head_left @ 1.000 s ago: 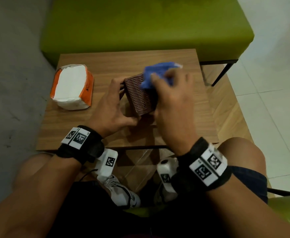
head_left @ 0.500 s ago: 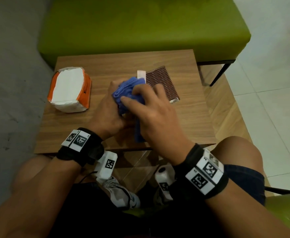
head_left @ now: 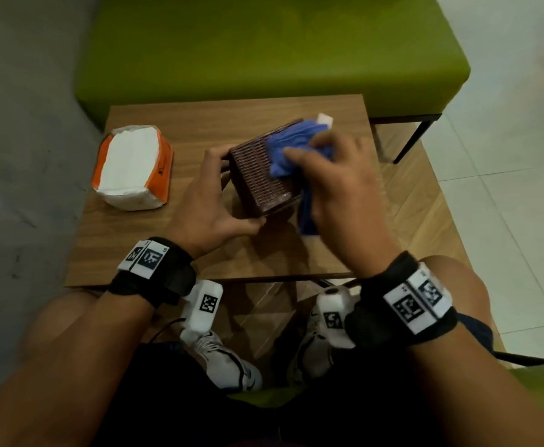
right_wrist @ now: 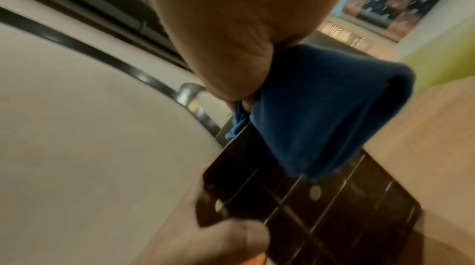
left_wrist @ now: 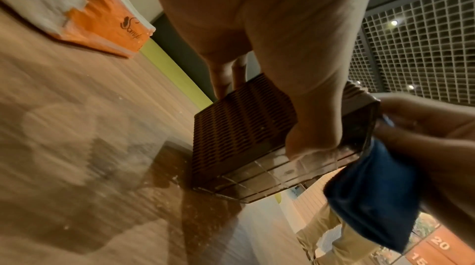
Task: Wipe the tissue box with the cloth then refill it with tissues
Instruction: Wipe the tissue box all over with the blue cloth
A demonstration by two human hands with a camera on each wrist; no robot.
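A dark brown ribbed tissue box (head_left: pixel 257 175) (left_wrist: pixel 241 131) (right_wrist: pixel 308 204) stands tilted on the wooden table (head_left: pixel 174 246). My left hand (head_left: pixel 212 201) grips its left side, thumb at the near corner. The right hand (head_left: pixel 338 185) holds a crumpled blue cloth (head_left: pixel 296 146) (left_wrist: pixel 370 204) (right_wrist: pixel 318 111) and presses it on the far right part of the box's upper face. An orange pack of white tissues (head_left: pixel 132 166) (left_wrist: pixel 102 17) lies at the table's left.
A green upholstered bench (head_left: pixel 264 46) runs behind the table. A black metal leg (head_left: pixel 409 140) stands at the right over wood and tile floor. My knees and white shoes (head_left: pixel 228 362) are below the table's near edge.
The cloth has gone from the near left side of the box, half a second ago, to its far right end. The box is tilted up again in my left hand.
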